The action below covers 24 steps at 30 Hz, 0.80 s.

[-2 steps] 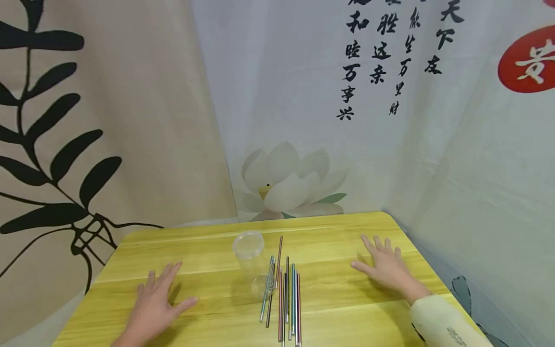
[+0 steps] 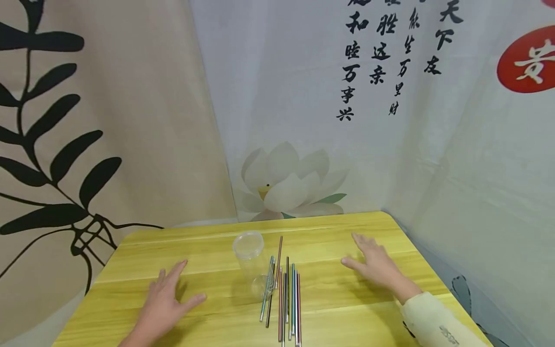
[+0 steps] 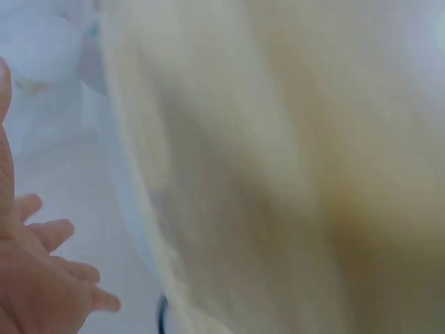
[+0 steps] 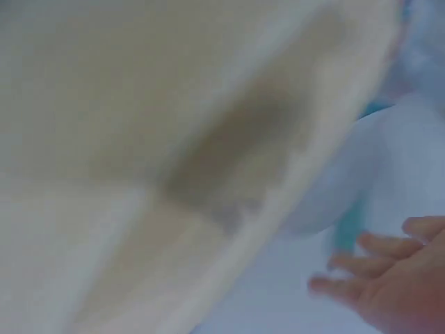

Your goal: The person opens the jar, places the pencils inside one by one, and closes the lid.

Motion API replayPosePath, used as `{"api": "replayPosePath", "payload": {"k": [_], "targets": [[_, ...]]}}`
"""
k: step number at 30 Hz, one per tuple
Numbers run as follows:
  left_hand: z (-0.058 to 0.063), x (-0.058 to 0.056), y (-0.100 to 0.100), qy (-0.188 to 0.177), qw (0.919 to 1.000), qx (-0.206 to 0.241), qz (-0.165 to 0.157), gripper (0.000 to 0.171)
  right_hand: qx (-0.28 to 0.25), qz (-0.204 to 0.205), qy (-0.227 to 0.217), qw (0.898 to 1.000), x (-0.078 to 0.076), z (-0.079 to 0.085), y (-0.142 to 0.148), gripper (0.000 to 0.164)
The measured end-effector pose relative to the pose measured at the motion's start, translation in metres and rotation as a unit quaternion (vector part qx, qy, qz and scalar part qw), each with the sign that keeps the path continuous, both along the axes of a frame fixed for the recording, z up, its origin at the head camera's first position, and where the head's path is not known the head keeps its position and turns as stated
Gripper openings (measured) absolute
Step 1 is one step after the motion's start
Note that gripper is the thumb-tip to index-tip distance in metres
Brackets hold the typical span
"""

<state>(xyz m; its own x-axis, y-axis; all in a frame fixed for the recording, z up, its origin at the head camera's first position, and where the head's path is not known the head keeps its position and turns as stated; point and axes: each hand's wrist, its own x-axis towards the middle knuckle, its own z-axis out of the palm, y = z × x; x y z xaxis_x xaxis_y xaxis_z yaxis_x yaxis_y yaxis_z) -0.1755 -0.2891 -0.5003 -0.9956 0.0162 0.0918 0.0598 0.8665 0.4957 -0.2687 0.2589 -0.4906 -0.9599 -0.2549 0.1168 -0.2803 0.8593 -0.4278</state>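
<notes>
A clear plastic cylinder jar (image 2: pixel 249 248) stands near the middle of the wooden table. Beside it, on its right and nearer to me, lies a loose bundle of thin metallic sticks (image 2: pixel 291 303) in several colours, roughly parallel. A few of these overlap the jar's lower part in the head view. My left hand (image 2: pixel 162 306) hovers to the left of the jar, fingers spread and holding nothing. Over the table's right side my right hand (image 2: pixel 377 265) reaches out with straight fingers, also holding nothing. Both wrist views show spread fingers and a blurred tabletop.
The yellow wood-grain table (image 2: pixel 191 250) has rounded far corners. Behind it hangs a pale cloth (image 2: pixel 286 96) printed with a lotus, dark leaves and writing. On the right arm is a cream sleeve (image 2: pixel 438 320).
Both hands have shifted slightly inward: the left to the right, the right to the left. The jar and sticks have stayed in place.
</notes>
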Motion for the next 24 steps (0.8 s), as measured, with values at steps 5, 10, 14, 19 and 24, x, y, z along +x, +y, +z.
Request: {"api": "replayPosePath", "payload": {"k": [5,10,14,19,24], "targets": [[0.013,-0.008,0.056,-0.048,0.9908,0.126,-0.004,0.123,-0.123,0.079,-0.018,0.989,0.000,0.034,-0.086,0.088],[0.006,-0.021,0.103,-0.023,0.9775,0.209,-0.017,0.131,-0.171,0.167,-0.025,0.971,0.005,0.063,-0.164,0.082],[-0.001,-0.028,0.128,-0.016,0.9671,0.253,-0.026,0.130,-0.158,0.215,-0.019,0.964,0.010,0.068,-0.201,0.082],[-0.007,-0.033,0.147,0.021,0.9541,0.295,-0.046,0.111,-0.172,0.206,-0.007,0.963,0.017,0.061,-0.224,0.080],[-0.008,-0.037,0.160,0.096,0.9681,0.231,-0.006,0.076,-0.222,0.146,0.011,0.964,0.026,0.056,-0.244,0.080]]}}
